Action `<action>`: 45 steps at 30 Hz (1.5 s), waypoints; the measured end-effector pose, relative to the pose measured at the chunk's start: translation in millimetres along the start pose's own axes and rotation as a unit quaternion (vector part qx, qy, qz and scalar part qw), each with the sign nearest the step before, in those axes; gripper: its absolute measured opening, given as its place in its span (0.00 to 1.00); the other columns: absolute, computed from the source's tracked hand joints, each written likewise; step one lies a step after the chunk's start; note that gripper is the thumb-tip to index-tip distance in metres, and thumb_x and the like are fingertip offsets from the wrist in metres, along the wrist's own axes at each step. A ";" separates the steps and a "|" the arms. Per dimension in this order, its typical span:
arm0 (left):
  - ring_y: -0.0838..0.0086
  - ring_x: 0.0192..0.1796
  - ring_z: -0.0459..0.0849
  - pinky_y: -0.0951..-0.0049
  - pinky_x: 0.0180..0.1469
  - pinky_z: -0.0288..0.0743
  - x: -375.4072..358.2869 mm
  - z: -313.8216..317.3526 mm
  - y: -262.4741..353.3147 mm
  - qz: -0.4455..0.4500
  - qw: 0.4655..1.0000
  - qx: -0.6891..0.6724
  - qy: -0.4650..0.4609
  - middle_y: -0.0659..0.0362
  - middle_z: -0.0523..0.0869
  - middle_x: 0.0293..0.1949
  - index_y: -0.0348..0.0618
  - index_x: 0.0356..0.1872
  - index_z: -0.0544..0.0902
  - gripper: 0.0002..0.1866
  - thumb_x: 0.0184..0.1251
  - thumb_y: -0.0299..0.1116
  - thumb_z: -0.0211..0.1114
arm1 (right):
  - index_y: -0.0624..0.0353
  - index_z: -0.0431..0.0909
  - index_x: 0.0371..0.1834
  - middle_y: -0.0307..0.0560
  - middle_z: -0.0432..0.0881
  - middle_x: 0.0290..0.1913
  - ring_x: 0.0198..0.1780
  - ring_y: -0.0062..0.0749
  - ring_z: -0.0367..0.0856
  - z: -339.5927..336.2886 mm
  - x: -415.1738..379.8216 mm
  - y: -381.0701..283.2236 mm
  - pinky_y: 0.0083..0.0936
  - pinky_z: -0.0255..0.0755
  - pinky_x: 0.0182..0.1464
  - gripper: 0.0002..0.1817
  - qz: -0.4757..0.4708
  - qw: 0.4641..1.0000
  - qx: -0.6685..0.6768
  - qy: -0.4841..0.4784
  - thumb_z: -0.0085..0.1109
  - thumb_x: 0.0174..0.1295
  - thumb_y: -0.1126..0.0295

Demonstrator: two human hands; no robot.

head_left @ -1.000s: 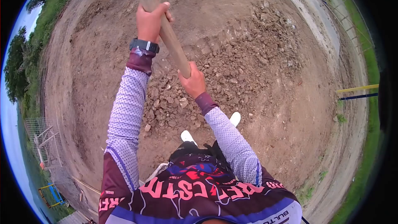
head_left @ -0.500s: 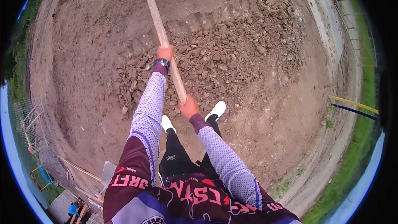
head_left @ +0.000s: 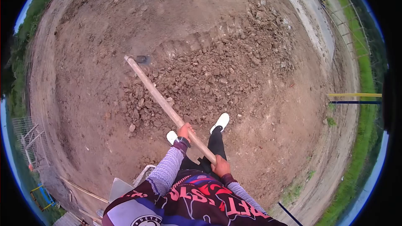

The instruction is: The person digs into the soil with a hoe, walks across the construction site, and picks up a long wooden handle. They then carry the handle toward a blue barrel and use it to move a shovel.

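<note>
A long wooden-handled hoe slants across the view from lower right to upper left. Its dark metal blade is at the edge of the broken soil, partly sunk out of sight. My left hand, with a dark watch at the wrist, wraps round the handle above my left shoe. Closer to my body, my right hand grips the handle near its butt end. Both hands are closed on the wood.
My white shoes stand at the near edge of the loose clods. A pale concrete strip runs along the upper right. Yellow and dark blue bars are at the right. Wire mesh stands at the left.
The hoe has come down from above, its head now at the soil. Both hands have drawn back toward my body and moved right, still round the handle.
</note>
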State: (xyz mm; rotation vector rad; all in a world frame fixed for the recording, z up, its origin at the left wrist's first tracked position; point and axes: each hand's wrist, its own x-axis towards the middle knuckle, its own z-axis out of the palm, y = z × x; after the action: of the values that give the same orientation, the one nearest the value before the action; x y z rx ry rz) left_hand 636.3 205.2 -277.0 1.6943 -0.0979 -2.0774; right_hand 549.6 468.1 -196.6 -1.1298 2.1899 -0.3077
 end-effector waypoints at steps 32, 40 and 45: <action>0.63 0.25 0.87 0.63 0.26 0.78 94.1 24.3 -48.7 0.077 0.957 0.272 0.060 0.50 0.83 0.20 0.30 0.26 0.81 0.10 0.53 0.30 0.67 | 0.63 0.73 0.46 0.67 0.84 0.39 0.45 0.63 0.84 -10.0 44.7 0.4 0.49 0.77 0.49 0.24 0.138 0.972 0.096 -0.164 0.67 0.53 0.58; 0.66 0.20 0.81 0.66 0.26 0.78 -26.5 -22.0 87.0 0.135 0.989 0.044 -0.052 0.55 0.80 0.20 0.34 0.26 0.78 0.06 0.56 0.27 0.64 | 0.58 0.70 0.51 0.60 0.85 0.35 0.39 0.59 0.85 42.6 31.9 -63.3 0.50 0.78 0.42 0.24 -0.063 0.993 0.095 -0.025 0.66 0.56 0.58; 0.69 0.19 0.79 0.69 0.23 0.75 -146.2 13.9 293.9 0.434 0.896 0.054 -0.075 0.57 0.78 0.22 0.35 0.31 0.76 0.05 0.58 0.23 0.63 | 0.55 0.70 0.50 0.63 0.84 0.41 0.42 0.66 0.83 27.4 177.0 -225.1 0.53 0.76 0.42 0.20 -0.197 0.956 0.211 0.051 0.65 0.57 0.63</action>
State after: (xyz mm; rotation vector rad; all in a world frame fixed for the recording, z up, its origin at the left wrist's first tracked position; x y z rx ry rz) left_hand 731.7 -4.2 -42.3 1.1909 -0.8648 -1.5053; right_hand 637.4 194.3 -188.5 -1.3101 1.8381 -0.9759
